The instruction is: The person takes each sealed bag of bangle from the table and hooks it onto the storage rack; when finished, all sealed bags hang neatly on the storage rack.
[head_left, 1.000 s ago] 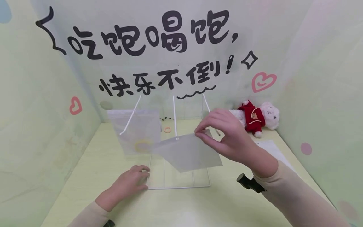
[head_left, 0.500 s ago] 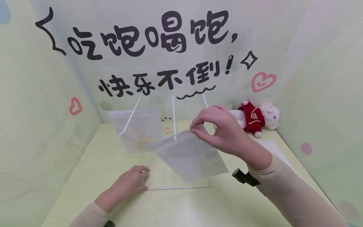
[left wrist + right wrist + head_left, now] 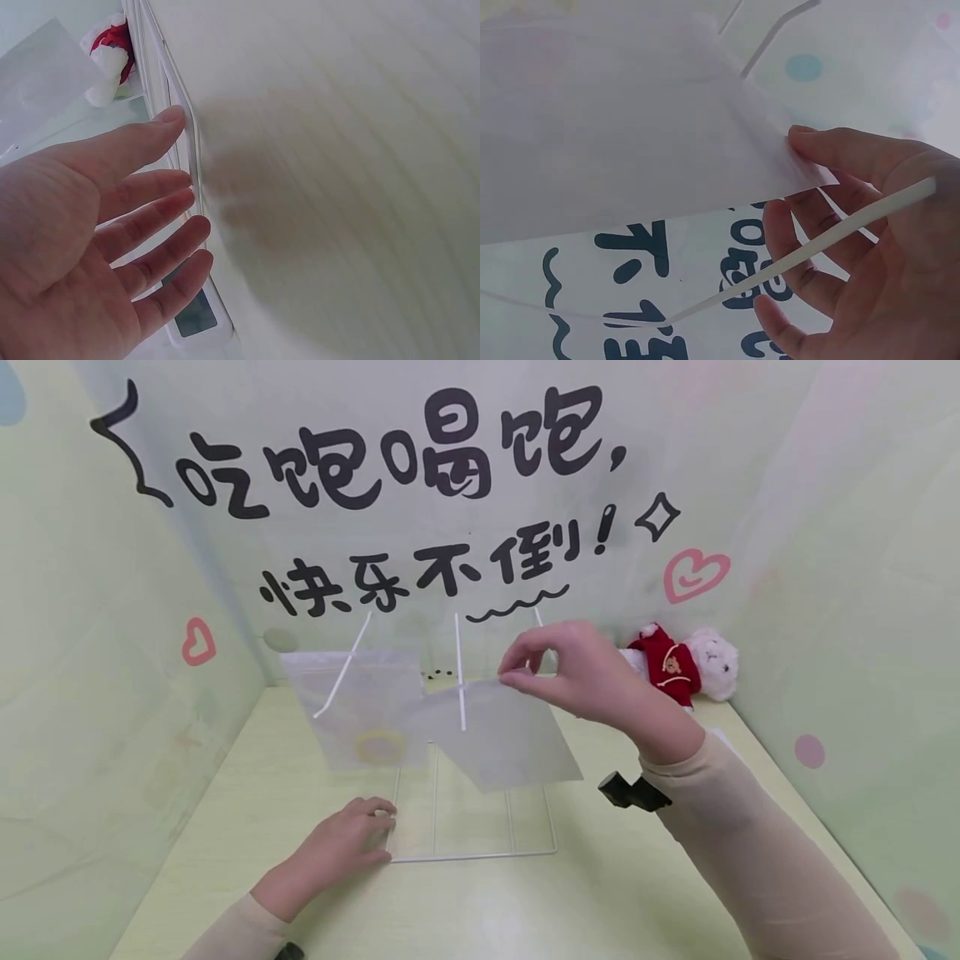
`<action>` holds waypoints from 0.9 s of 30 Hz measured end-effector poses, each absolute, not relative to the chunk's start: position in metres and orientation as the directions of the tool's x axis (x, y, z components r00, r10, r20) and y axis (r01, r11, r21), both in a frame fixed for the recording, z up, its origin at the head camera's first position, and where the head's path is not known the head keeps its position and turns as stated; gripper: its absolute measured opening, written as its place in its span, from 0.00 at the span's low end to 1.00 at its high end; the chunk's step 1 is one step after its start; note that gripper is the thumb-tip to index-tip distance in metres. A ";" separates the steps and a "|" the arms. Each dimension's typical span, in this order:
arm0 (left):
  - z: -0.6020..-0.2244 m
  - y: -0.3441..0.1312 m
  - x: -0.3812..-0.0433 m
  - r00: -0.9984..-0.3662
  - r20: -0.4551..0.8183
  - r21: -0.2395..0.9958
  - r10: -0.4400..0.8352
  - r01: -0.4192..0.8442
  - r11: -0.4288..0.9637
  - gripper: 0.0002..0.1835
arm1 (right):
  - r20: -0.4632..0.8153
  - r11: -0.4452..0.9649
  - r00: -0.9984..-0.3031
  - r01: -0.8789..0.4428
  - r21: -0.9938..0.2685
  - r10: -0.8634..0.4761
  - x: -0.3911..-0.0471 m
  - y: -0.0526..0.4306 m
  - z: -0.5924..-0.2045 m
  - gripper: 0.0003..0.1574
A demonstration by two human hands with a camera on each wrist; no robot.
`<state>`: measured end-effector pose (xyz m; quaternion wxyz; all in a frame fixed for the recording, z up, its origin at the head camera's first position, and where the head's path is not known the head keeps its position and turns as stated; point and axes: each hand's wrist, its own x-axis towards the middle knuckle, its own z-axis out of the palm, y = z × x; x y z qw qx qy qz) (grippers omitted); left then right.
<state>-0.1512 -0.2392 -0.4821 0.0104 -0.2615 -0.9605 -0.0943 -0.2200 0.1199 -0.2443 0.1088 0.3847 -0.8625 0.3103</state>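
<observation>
My right hand [image 3: 592,668] pinches the top edge of a translucent plastic bag [image 3: 510,735] between thumb and fingertips. The middle prong [image 3: 459,652] of a white wire rack [image 3: 472,857] meets the bag near its top edge, and the prong's tip shows in front of it. Another translucent bag [image 3: 352,710] hangs on the left prong [image 3: 345,672], with a yellow ring shape showing on or through it. My left hand [image 3: 337,847] touches the left side of the rack's base. In the left wrist view its fingers [image 3: 161,244] are spread and loosely bent against the white wire.
A white plush toy [image 3: 678,664] in a red top lies at the back right. Behind my right forearm, a pale sheet [image 3: 722,742] is partly hidden. Printed fabric walls [image 3: 847,610] enclose the table [image 3: 225,793] at the back and sides.
My right hand has moved up and slightly left, taking the bag farther back along the middle prong. More of the prong's tip now shows in front of the bag. My left hand stays put.
</observation>
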 end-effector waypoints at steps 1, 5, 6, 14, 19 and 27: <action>-0.482 -0.239 -0.151 -0.865 0.067 0.178 0.498 0.501 0.847 0.21 | 0.414 0.520 -0.692 -0.720 -0.461 -0.591 -0.222 0.119 -0.244 0.03; -0.483 -0.239 -0.152 -0.873 0.055 0.188 0.485 0.487 0.853 0.22 | 0.394 0.527 -0.715 -0.695 -0.489 -0.578 -0.234 0.120 -0.247 0.03; -0.483 -0.239 -0.152 -0.874 0.053 0.188 0.483 0.484 0.854 0.22 | 0.394 0.526 -0.717 -0.693 -0.493 -0.575 -0.236 0.120 -0.249 0.03; -0.481 -0.238 -0.151 -0.876 0.042 0.194 0.480 0.478 0.857 0.21 | 0.379 0.517 -0.724 -0.682 -0.518 -0.576 -0.247 0.122 -0.255 0.03; -0.482 -0.237 -0.152 -0.882 0.041 0.175 0.470 0.470 0.865 0.22 | 0.374 0.511 -0.724 -0.680 -0.526 -0.579 -0.247 0.125 -0.255 0.05; -0.479 -0.235 -0.151 -0.884 0.025 0.195 0.467 0.462 0.865 0.21 | 0.500 0.481 -0.674 -0.738 -0.473 -0.544 -0.239 0.152 -0.261 0.11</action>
